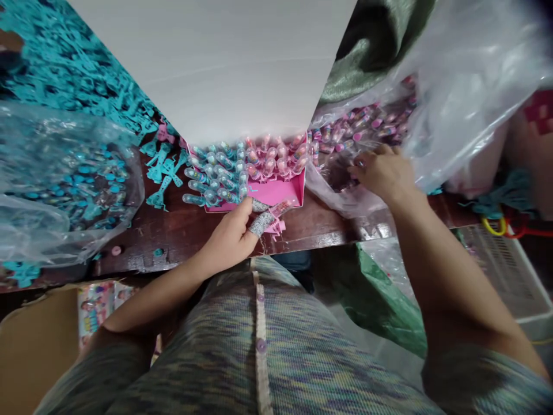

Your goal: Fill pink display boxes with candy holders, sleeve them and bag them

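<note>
The dark wooden tabletop (177, 239) leaves a narrow bare strip along its front edge, wider toward the left, close before the person's body. Back from that edge stands a box (280, 191), its white lid (250, 63) raised and filling the upper middle. Blue tubes (224, 161) crowd the box's left side up to its front rim; pink tubes (281, 154) fill the back right, leaving a bare pink patch of floor at the front right. A clear bag (466, 109) lies close against the box's right side, its mouth open; a second bag (64, 135) bounds the left, with loose turquoise pieces (162, 164) between it and the box.

The right hand (384, 173) reaches over the near bag mouth, fingers bent downward; whether they pinch anything cannot be told. The left hand (231, 236), with grey wraps (260, 223) on its fingers, pinches a single tube (283, 208) at the box's front right rim. This tube's long axis slants, its clear end pointing right and slightly away from the person, the other end hidden by the fingers. A small pink clip (276, 229) shows just beside it, on the person's side.
</note>
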The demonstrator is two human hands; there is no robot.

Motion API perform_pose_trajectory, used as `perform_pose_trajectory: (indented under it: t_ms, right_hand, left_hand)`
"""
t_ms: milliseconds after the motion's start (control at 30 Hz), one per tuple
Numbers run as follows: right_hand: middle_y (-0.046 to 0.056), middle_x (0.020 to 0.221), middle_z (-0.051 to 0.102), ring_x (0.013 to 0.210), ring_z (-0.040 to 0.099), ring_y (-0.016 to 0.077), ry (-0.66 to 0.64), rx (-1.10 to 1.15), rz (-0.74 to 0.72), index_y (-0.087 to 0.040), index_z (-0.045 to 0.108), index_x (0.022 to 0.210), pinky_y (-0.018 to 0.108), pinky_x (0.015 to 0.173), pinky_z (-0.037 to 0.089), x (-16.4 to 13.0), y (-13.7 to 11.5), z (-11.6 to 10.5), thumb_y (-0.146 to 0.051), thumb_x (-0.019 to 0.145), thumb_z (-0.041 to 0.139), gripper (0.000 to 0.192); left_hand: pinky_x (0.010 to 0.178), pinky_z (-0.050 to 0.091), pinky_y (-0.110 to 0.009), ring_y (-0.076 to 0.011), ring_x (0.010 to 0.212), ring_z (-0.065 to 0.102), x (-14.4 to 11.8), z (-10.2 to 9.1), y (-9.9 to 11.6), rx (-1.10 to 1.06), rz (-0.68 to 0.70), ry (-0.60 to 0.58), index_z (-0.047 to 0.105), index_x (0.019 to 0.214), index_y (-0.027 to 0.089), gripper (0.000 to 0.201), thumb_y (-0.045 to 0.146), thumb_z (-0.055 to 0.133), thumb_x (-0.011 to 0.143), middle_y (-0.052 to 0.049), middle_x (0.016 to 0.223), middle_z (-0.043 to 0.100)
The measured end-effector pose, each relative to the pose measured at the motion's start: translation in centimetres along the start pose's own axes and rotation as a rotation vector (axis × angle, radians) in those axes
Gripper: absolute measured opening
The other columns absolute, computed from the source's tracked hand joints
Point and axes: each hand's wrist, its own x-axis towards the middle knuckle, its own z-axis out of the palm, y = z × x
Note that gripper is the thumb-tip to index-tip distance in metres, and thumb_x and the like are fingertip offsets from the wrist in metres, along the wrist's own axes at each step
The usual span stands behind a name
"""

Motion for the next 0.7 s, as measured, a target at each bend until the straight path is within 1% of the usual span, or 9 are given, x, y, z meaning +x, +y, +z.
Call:
perform_pose_trajectory:
  t_ms: [67,167,267,300,333,400,500,600,700]
  right_hand:
    - [0.015,0.082,0.071,0.1,0.068,0.0294,-0.025,0.012,-0.027,-0.02,0.07,0.076,0.049,0.09,0.058,1.3,1.1,1.3,-0.079,0.092,0.062,0.062]
    - [0.009,0.079,0.068,0.098,0.069,0.0304,-0.028,0.038,-0.107,-0.025,0.069,0.079,0.056,0.092,0.059,1.6,-0.9,0.7,-0.07,0.099,0.057,0.051]
    - [0.01,0.092,0.073,0.097,0.071,0.0313,-0.063,0.156,-0.216,-0.027,0.075,0.11,0.057,0.091,0.061,-0.6,-6.0,-2.6,-0.058,0.104,0.055,0.037]
    - [0.011,0.1,0.075,0.094,0.072,0.0296,-0.12,0.241,-0.235,-0.027,0.073,0.125,0.053,0.088,0.063,-1.8,-8.1,-3.9,-0.053,0.103,0.058,0.037]
    - [0.012,0.114,0.076,0.096,0.073,0.0273,-0.227,0.355,-0.26,-0.027,0.068,0.136,0.049,0.088,0.063,-3.1,-10.2,-5.1,-0.049,0.105,0.059,0.04]
    - [0.009,0.121,0.076,0.098,0.075,0.023,-0.361,0.632,-0.28,-0.027,0.066,0.138,0.041,0.086,0.065,-5.5,-13.9,-6.6,-0.041,0.104,0.064,0.037]
    - [0.005,0.12,0.078,0.101,0.078,0.0196,-0.403,0.953,-0.234,-0.027,0.067,0.133,0.035,0.087,0.066,-7.7,-17.6,-6.8,-0.033,0.103,0.069,0.03]
    - [0.004,0.121,0.08,0.102,0.079,0.0201,-0.365,0.906,-0.252,-0.029,0.07,0.13,0.036,0.09,0.067,-8.1,-18.9,-6.3,-0.031,0.102,0.072,0.029]
    - [0.005,0.119,0.082,0.101,0.08,0.0216,-0.307,0.772,-0.289,-0.028,0.073,0.126,0.037,0.089,0.067,-7.7,-19.6,-6.3,-0.033,0.101,0.073,0.026]
  left_hand:
    - [0.098,0.056,-0.037,-0.0211,0.102,0.072,-0.2,0.5,-0.3,-0.192,-0.032,-0.038,0.062,0.113,0.019,0.015,0.028,0.063,0.101,-0.008,0.107,0.074]
    - [0.098,0.059,-0.037,-0.0209,0.104,0.074,-0.6,1.0,-0.8,-0.43,-0.071,-0.04,0.063,0.111,0.018,0.026,0.033,0.075,0.093,-0.009,0.11,0.076]
    - [0.098,0.059,-0.037,-0.0185,0.099,0.074,-0.9,0.4,-1.4,-0.501,-0.116,0.002,0.068,0.1,0.017,0.025,0.034,0.081,0.088,-0.007,0.103,0.077]
    - [0.096,0.059,-0.036,-0.017,0.094,0.073,-1.0,0.1,-1.6,-0.496,-0.13,0.015,0.069,0.095,0.016,0.025,0.035,0.082,0.087,-0.006,0.098,0.077]
    - [0.093,0.059,-0.034,-0.0157,0.09,0.071,-1.0,-0.2,-1.6,-0.49,-0.144,0.021,0.069,0.092,0.016,0.026,0.037,0.083,0.086,-0.004,0.094,0.076]
    - [0.088,0.058,-0.032,-0.0142,0.084,0.069,-1.0,-0.6,-1.6,-0.491,-0.169,0.011,0.071,0.088,0.016,0.027,0.04,0.084,0.086,-0.003,0.088,0.074]
    - [0.089,0.059,-0.033,-0.0153,0.085,0.07,-0.8,-0.7,-1.4,-0.526,-0.168,-0.036,0.074,0.091,0.017,0.028,0.042,0.085,0.085,-0.003,0.088,0.076]
    - [0.088,0.06,-0.033,-0.0165,0.086,0.072,-0.9,-0.5,-1.5,-0.526,-0.113,-0.052,0.075,0.094,0.017,0.026,0.042,0.082,0.088,-0.004,0.091,0.078]
    - [0.081,0.059,-0.03,-0.0164,0.083,0.071,-1.7,-0.4,-2.1,-0.385,-0.017,0.027,0.072,0.096,0.017,0.021,0.038,0.074,0.094,-0.005,0.091,0.077]
